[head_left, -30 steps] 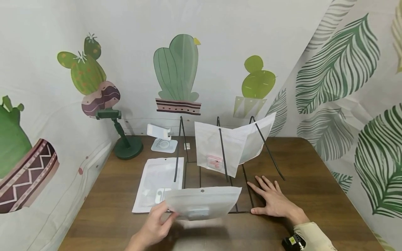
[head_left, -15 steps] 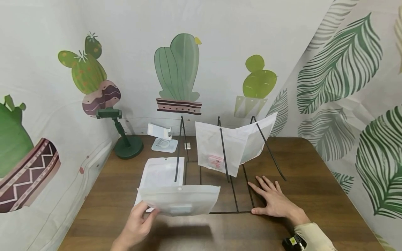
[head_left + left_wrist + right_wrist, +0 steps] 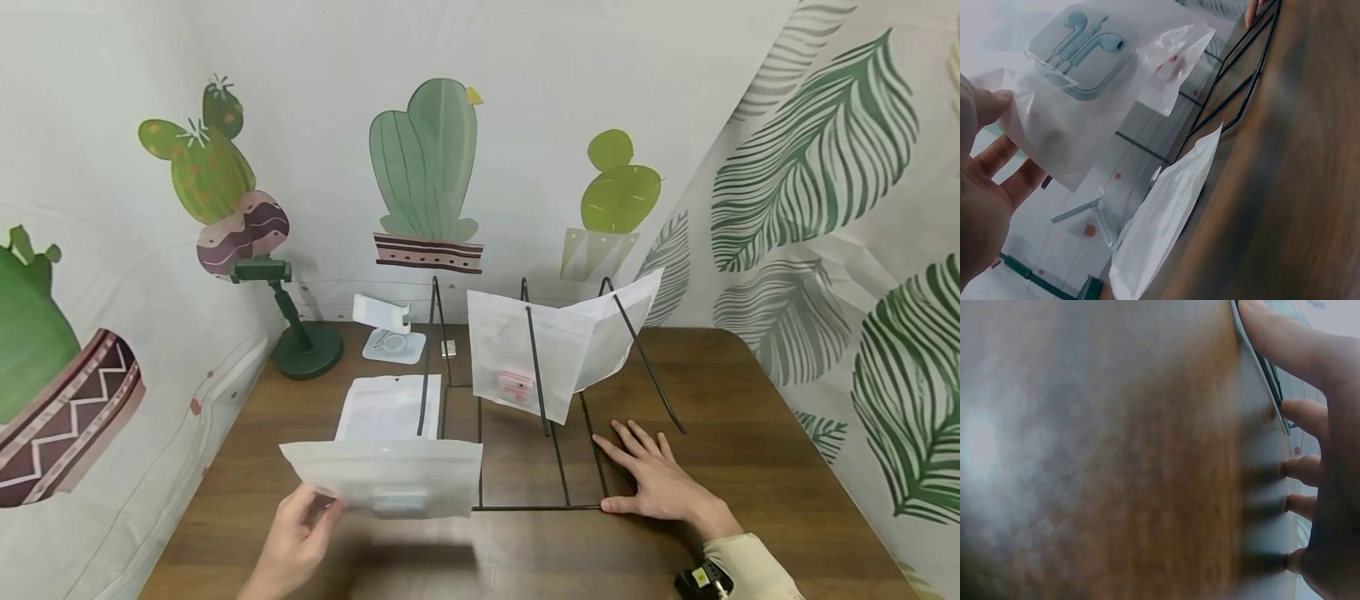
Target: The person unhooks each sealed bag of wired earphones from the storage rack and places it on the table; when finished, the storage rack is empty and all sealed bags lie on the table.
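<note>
My left hand [image 3: 292, 537] pinches the lower left corner of a whitish pouch [image 3: 382, 479], held tilted above the table's front. In the left wrist view, wired earphones [image 3: 1085, 47] in a clear case show through the pouch. My right hand [image 3: 660, 483] lies on the table with fingers spread, thumb and forefinger against the right side of a black wire rack [image 3: 525, 507]. On the rack hang a white pouch [image 3: 498, 333] with a pink item low inside and, to its right, another white pouch [image 3: 618, 329]. A further white pouch [image 3: 390, 408] lies flat left of the rack, partly covered by the held one.
At the back left stand a green phone holder [image 3: 307, 350] and a pale blue folding stand [image 3: 393, 346]. A small white object [image 3: 447, 349] lies behind the rack's left arm. A printed cloth wall [image 3: 525, 125] rises behind the wooden table [image 3: 750, 400].
My left hand has carried the earphone pouch leftward, away from the rack's middle and over the front of the flat pouch. The right hand has stayed put.
</note>
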Motion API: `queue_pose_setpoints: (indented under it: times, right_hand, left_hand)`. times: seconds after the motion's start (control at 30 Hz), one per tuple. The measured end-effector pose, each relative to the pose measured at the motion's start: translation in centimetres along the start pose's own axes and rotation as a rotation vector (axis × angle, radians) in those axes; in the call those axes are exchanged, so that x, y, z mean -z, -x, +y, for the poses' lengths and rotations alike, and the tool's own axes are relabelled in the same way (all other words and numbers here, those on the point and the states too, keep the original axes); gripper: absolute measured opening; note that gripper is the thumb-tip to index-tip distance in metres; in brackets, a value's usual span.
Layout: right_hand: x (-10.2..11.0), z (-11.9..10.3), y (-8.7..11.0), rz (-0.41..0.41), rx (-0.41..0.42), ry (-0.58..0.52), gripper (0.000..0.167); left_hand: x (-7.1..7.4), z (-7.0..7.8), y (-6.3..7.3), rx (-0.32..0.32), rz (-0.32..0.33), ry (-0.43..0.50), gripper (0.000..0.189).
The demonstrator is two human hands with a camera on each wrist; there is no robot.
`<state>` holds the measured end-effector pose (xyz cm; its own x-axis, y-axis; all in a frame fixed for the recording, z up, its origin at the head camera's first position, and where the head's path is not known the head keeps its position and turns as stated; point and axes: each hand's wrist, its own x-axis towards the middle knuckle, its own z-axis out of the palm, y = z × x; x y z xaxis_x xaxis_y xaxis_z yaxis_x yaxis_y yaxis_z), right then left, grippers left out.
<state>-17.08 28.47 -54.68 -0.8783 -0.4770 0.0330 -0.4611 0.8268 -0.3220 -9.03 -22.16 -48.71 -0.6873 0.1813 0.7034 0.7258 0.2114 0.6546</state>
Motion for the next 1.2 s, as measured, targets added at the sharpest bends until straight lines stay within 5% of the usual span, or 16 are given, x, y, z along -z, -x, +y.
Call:
queue_pose_setpoints:
  times: [0.33, 0.57, 0.83, 1.0, 1.2]
  right_hand:
    - [0.0, 0.0, -0.1, 0.008, 0.001, -0.002, 0.095]
    - [0.0, 0.0, -0.1, 0.007, 0.000, -0.005, 0.095]
    - [0.0, 0.1, -0.1, 0.003, -0.004, 0.003, 0.096]
    - [-0.1, 0.1, -0.1, 0.005, -0.002, -0.001, 0.095]
    - [-0.1, 0.2, -0.1, 0.005, 0.000, -0.008, 0.095]
  left_hand:
    - [2.5, 0.4, 0.4, 0.062, 0.014, -0.034, 0.044]
    - [4.2, 0.7, 0.6, 0.150, 0.017, -0.147, 0.028]
    - [6.1, 0.1, 1.1, 0.158, 0.114, -0.259, 0.041]
    - [7.3, -0.3, 1.4, 0.252, 0.187, -0.315, 0.038]
    - [9.1, -0.8, 1.4, 0.381, 0.190, -0.371, 0.032]
